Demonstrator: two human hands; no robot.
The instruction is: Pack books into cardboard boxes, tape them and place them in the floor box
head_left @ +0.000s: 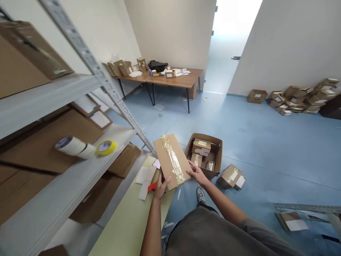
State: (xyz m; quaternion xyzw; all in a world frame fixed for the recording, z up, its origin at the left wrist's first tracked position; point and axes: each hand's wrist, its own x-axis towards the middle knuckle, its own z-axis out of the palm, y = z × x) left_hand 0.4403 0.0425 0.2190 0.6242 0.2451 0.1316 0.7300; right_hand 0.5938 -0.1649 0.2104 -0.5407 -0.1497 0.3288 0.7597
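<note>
A flat cardboard box (166,156) with shiny clear tape down its middle is held up between my two hands. My left hand (160,186) grips its lower left edge, thumb on top. On the lower right side, my right hand (195,171) holds the edge with the thumb above and fingers beside it. Beneath the box, a pale yellow-green board (125,217) bears white paper pieces (144,177) and a red object (152,186), partly hidden. Just beyond my right hand stands an open carton (218,156) with several smaller taped boxes (201,146) inside.
A metal shelf (114,138) on the left carries cartons, white tape rolls (76,146) and a yellow tape roll (106,147). Taped boxes (231,176) lie on the floor at right. A wooden table (176,81) stands at the back; piled boxes (301,96) line the right wall.
</note>
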